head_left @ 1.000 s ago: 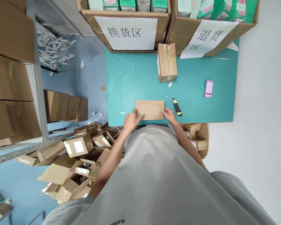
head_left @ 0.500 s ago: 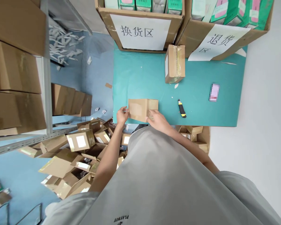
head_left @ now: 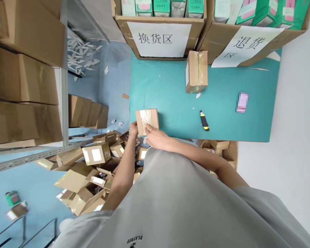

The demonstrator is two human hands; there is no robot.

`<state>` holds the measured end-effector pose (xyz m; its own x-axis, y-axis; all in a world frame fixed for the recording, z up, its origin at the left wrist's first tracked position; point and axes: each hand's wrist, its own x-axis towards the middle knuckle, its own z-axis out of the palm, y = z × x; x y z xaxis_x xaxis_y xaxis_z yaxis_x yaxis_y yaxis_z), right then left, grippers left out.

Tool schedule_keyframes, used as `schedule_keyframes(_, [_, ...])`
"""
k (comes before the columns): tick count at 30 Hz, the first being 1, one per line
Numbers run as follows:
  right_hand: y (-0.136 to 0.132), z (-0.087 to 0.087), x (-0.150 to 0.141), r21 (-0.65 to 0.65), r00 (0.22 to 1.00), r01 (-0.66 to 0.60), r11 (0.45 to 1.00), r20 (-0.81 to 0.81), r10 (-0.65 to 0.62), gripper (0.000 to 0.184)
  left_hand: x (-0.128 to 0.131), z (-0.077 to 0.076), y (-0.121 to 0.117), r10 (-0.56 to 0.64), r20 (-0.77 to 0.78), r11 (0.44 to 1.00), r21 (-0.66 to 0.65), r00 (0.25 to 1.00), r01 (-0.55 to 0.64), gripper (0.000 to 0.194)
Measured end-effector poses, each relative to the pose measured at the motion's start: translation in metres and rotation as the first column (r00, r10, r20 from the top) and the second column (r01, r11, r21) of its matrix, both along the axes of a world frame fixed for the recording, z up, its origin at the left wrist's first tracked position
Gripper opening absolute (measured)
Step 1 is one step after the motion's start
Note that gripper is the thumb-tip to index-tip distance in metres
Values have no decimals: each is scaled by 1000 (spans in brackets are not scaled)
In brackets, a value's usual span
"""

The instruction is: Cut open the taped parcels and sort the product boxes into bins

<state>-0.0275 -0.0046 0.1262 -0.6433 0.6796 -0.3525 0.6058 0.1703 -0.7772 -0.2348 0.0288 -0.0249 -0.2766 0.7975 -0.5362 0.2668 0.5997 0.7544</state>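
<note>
A small cardboard box [head_left: 152, 116] with clear tape across its upper face is at the front left corner of the green table [head_left: 170, 103]. My left hand [head_left: 133, 128] grips the box at its lower left edge, its fingertips partly hidden behind the box. Against the taped face lies my right hand [head_left: 157, 137], fingers stretched out and open, touching the cardboard. A yellow and black utility knife [head_left: 204, 121] rests on the table to the right of my hands.
A taped carton [head_left: 196, 71] stands farther back, before two large boxes of green packages with paper signs [head_left: 158, 39]. A blurred pink item [head_left: 242, 102] lies at right. Discarded cartons [head_left: 96, 155] heap on the floor at left, beside a shelf [head_left: 64, 75] of boxes.
The box has been turned so its taped face shows, and it sits slightly farther left on the table. My right hand has moved left with it. The whole view has shifted a little.
</note>
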Motion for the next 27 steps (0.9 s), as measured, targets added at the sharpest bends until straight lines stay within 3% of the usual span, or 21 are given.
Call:
schedule_keyframes(5, [-12, 8, 59, 31, 998, 62, 998, 11, -62, 68, 17, 1, 0, 9, 55, 999, -54, 998, -6, 46])
schedule_keyframes(9, [-15, -3, 105, -28, 946, 304, 952, -106, -305, 56, 34, 9, 6, 21, 72, 998, -55, 997, -17, 60])
schedule_keyframes(12, [-8, -26, 137, -108, 814, 558, 823, -123, -568, 46, 47, 18, 10, -17, 99, 997, -76, 995, 25, 70])
schedule_keyframes(15, [1, -55, 167, -185, 670, 723, 665, -49, -741, 43, 63, 28, 11, -87, 116, 991, -87, 989, 97, 69])
schedule_keyframes(20, [11, -98, 205, -439, 498, 798, 412, 95, -862, 46, 93, 36, 18, -194, 137, 974, -90, 971, 208, 57])
schedule_keyframes(24, [16, -114, 210, -527, 309, 830, 185, 157, -938, 46, 107, 37, 32, -108, 117, 991, -71, 987, 117, 56])
schedule_keyframes(27, [17, -112, 203, -558, 251, 817, 146, 116, -961, 51, 109, 39, 42, -62, 114, 992, -101, 992, 74, 56])
